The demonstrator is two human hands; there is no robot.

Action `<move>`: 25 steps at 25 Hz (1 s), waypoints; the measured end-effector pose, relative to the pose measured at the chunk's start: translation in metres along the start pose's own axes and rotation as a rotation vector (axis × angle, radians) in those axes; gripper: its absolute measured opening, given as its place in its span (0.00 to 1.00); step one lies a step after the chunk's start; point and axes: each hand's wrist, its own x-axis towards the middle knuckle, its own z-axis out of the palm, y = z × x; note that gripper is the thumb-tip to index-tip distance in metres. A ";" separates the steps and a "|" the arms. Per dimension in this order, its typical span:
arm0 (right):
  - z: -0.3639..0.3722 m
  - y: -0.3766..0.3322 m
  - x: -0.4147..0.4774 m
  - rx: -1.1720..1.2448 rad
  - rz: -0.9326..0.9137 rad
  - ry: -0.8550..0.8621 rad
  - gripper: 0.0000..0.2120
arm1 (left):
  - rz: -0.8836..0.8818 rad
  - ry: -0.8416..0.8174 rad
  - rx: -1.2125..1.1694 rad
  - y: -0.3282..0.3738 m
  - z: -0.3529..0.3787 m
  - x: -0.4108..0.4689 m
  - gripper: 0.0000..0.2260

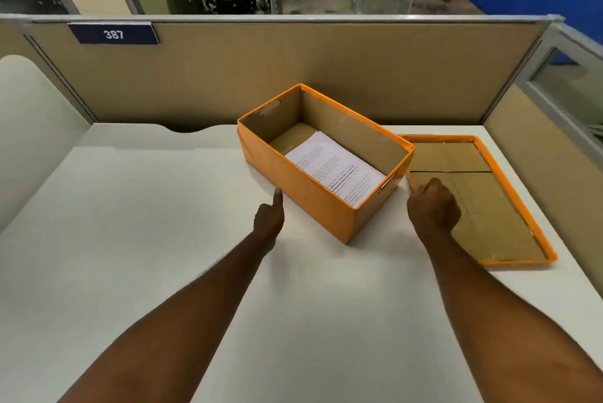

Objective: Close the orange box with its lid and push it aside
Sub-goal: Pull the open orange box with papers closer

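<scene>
An open orange box [303, 187] stands at an angle in the middle of the white desk, with printed white papers [332, 164] lying inside. Its orange lid [518, 197] lies upside down to the right, brown inside facing up. My left hand [269, 218] hovers close to the box's near left side, one finger stretched towards it, holding nothing. My right hand [432, 206] is over the lid's near left edge, fingers curled down and hidden; I cannot tell whether it grips the lid.
The white desk [163, 223] is walled by beige cubicle partitions [293, 69] at the back and right. A blue sign [113, 33] reading 387 hangs on the back partition. A cable cut-out [186, 130] sits at the desk's far edge.
</scene>
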 end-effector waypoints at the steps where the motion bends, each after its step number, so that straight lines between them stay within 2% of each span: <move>1: -0.003 -0.001 0.025 -0.021 0.005 0.056 0.10 | -0.063 -0.020 -0.126 0.012 0.003 0.002 0.35; 3: -0.008 -0.004 0.069 -0.021 0.006 0.118 0.10 | -0.146 -0.075 -0.306 0.031 0.013 0.013 0.37; 5: -0.012 -0.020 0.110 0.012 -0.031 0.147 0.11 | -0.136 -0.068 -0.365 0.046 0.020 0.026 0.36; 9: 0.010 -0.054 0.152 0.004 -0.174 0.028 0.19 | -0.146 0.041 -0.390 0.063 0.038 0.045 0.36; 12: 0.030 -0.078 0.177 -0.019 -0.218 -0.158 0.25 | -0.164 0.095 -0.379 0.062 0.049 0.065 0.37; 16: 0.052 -0.104 0.192 0.086 -0.116 -0.504 0.37 | -0.148 0.122 -0.506 0.045 0.053 0.085 0.37; 18: 0.065 -0.115 0.199 0.108 -0.122 -0.678 0.43 | -0.160 0.117 -0.528 0.035 0.058 0.098 0.36; 21: 0.068 -0.120 0.195 0.223 -0.148 -0.901 0.44 | -0.103 0.061 -0.533 0.029 0.063 0.102 0.31; 23: 0.072 -0.120 0.196 0.321 -0.061 -1.004 0.41 | -0.064 -0.017 -0.550 0.028 0.070 0.105 0.33; 25: 0.071 -0.115 0.195 0.339 -0.012 -1.143 0.43 | -0.032 -0.055 -0.539 0.027 0.074 0.106 0.32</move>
